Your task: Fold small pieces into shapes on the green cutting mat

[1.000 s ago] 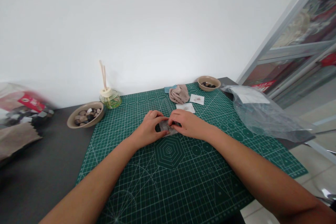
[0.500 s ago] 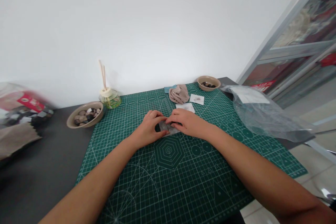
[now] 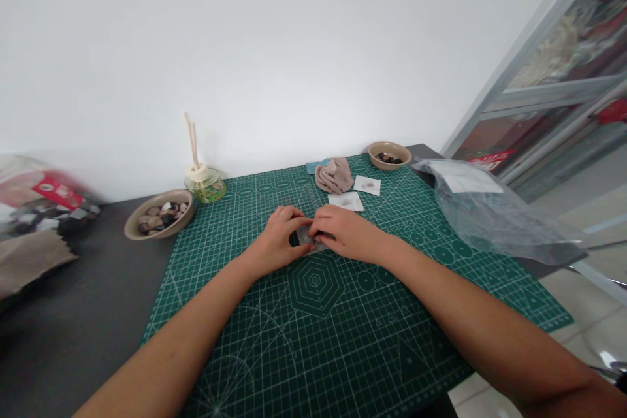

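My left hand (image 3: 284, 240) grips a small flat grey piece (image 3: 304, 235) by its left side, with thumb on the near edge and fingers on the far one. The piece lies on the green cutting mat (image 3: 255, 346). Over the piece's right part is my right hand (image 3: 337, 230), its fingertips bent together against the grey face. Whatever is between those fingertips is too small or hidden to name. Just beyond the hands lie two white cards (image 3: 345, 201) with faint grey marks. A crumpled beige cloth (image 3: 334, 176) rests behind them, with something blue beside it.
A beige bowl of stones (image 3: 159, 214) stands left beside a glass reed diffuser (image 3: 206, 184). Another bowl (image 3: 390, 155) with dark stones is at the back right. A clear plastic bag (image 3: 482, 219) lies on the right. A brown paper bag (image 3: 32, 261) sits far left.
My right hand has shifted slightly left and its fingers now cover more of the grey piece. My left hand stays in place.
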`<state>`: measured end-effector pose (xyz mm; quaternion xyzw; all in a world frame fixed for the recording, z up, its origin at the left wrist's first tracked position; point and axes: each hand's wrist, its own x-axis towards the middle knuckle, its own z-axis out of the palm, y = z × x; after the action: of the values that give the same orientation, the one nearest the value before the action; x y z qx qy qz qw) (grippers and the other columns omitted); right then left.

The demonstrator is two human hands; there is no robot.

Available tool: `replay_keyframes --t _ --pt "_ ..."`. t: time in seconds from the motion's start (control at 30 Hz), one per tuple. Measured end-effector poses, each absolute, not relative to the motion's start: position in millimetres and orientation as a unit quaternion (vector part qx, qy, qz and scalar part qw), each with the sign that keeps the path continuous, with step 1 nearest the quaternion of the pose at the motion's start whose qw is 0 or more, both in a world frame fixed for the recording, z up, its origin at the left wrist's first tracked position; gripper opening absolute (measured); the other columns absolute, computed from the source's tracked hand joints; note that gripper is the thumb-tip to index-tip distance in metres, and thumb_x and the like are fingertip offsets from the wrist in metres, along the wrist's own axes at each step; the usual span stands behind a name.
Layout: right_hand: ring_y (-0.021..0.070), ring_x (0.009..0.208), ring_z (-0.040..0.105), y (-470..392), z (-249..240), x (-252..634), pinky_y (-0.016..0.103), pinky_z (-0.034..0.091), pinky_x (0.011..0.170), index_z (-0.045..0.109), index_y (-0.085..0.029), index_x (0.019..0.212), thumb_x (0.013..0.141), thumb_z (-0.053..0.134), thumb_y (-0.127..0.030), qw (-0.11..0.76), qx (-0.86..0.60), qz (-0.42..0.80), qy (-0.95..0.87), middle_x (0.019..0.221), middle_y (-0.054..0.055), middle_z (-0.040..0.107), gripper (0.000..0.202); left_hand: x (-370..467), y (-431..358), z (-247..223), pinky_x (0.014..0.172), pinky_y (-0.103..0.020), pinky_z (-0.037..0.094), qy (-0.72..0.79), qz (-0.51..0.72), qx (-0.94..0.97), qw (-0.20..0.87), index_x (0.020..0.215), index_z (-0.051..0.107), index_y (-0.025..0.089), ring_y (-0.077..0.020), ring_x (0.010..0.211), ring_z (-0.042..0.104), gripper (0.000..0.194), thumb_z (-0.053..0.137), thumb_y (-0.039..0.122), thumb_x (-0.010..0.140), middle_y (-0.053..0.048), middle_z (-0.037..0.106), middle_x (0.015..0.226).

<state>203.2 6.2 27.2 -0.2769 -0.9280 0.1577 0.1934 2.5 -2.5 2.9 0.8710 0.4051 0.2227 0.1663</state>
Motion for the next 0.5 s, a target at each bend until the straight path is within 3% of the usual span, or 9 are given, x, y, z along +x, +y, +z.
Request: replay_keyframes --t 0.5 --pt "0.0180 0.083 0.054 7.5 27.0 206.2 0.030 0.043 0.075 0.062 -0.015 0.087 0.080 0.056 -0.004 0.198 -0.299 0.169 -0.918 0.087 0.005 0.059 0.014 2.4 -2.9 4.0 0.092 -0.042 0.042 0.408 0.221 0.869 0.171 0.109 0.062 0.022 -0.0258 0.104 0.045 0.036 0.069 0.029 0.074 -0.006 0.051 0.106"
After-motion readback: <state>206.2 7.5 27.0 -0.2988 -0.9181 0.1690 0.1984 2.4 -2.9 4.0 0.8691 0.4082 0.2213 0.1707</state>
